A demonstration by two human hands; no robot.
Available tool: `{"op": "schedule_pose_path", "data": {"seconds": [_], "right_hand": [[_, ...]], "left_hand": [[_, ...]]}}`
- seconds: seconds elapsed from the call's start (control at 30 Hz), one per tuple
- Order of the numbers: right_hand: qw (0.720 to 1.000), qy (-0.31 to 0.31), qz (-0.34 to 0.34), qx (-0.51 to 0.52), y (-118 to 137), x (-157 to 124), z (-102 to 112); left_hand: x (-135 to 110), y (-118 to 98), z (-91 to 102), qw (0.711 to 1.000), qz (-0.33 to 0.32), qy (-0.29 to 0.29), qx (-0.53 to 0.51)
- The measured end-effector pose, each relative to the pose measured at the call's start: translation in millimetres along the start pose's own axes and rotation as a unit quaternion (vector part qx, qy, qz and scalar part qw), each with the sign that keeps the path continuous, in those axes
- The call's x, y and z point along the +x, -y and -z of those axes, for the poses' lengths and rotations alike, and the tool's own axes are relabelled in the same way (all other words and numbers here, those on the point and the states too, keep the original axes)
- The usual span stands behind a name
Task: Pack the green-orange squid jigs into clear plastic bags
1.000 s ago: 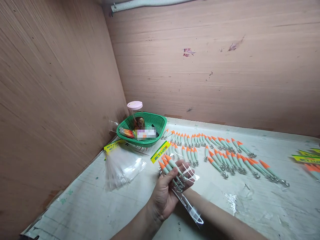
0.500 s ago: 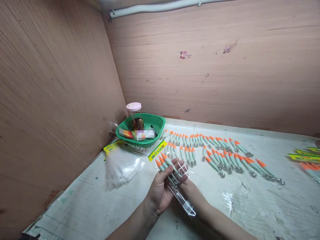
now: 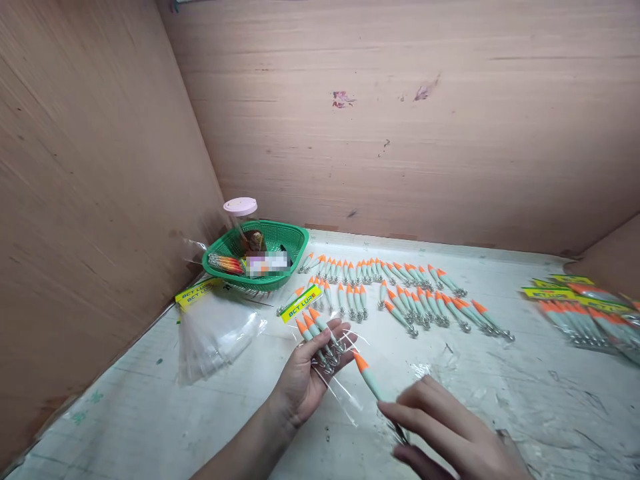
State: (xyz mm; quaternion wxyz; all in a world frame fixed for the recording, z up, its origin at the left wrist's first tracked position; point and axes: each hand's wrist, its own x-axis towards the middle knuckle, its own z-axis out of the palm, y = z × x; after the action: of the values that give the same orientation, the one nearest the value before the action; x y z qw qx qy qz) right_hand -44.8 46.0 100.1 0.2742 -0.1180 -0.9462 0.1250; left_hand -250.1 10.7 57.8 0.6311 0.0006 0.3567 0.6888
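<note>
My left hand [image 3: 303, 373] is closed on a clear plastic bag with a yellow "BCT LURE" header [image 3: 301, 304]. Several orange-tipped, pale green squid jigs [image 3: 314, 337] show at this bag, under my thumb. Whether every one is fully inside I cannot tell. To the right, my right hand [image 3: 445, 427] pinches a single squid jig [image 3: 367, 377] near its hook end. Its orange tip points up and left, close to my left fingertips. More of the same jigs [image 3: 415, 303] lie in two rough rows on the table beyond my hands.
A green basket [image 3: 300, 250] at the back left holds a pink-lidded jar [image 3: 241, 207] and a packet of jigs. In front lies a fan of header bags [image 3: 215, 337]. Filled bags [image 3: 580, 320] are piled at the right. Wooden panels [image 3: 350, 160] enclose the table.
My right hand has come out from beside the left and moved right, now with one squid jig in its fingers. My left hand still grips the bag. The view has shifted right.
</note>
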Motion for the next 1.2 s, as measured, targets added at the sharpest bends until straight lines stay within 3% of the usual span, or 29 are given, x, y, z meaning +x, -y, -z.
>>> {"op": "schedule_pose_path", "data": {"seconds": [0.17, 0.3, 0.5, 0.83, 0.93, 1.03, 1.1, 1.2], "right_hand": [[0.991, -0.118, -0.003, -0.062, -2.3, 21.6, -36.7], [0.985, -0.146, 0.012, -0.096, -5.9, 21.7, -37.8], [0.981, -0.162, -0.029, -0.107, -6.2, 21.9, -40.4], [0.959, -0.261, -0.074, -0.078, -5.0, 30.6, -50.7], [0.97, -0.222, -0.053, -0.083, -4.6, 33.1, -44.6], [0.99, -0.135, -0.052, 0.004, -17.2, 28.0, -29.3], [0.99, -0.115, -0.086, 0.002, -40.0, 17.8, -18.0], [0.981, -0.096, -0.109, -0.131, -89.2, -3.2, -8.5]], "left_hand": [[-2.1, 5.2, -0.2, 1.0, 0.008, 0.014, 0.021], [-1.6, 6.1, 0.3, 1.0, 0.005, 0.014, 0.018], [-4.7, 6.1, -1.5, 0.999, 0.012, 0.027, 0.018], [-9.7, 15.8, 0.6, 0.997, -0.005, 0.076, 0.02], [-9.2, 14.4, 0.3, 0.997, -0.001, 0.076, 0.008], [-6.6, 9.2, -0.8, 0.999, 0.009, 0.042, -0.031], [-4.3, 4.6, -1.7, 0.999, 0.007, 0.011, -0.048], [-2.0, -0.4, -3.0, 0.999, -0.009, -0.007, -0.049]]}}
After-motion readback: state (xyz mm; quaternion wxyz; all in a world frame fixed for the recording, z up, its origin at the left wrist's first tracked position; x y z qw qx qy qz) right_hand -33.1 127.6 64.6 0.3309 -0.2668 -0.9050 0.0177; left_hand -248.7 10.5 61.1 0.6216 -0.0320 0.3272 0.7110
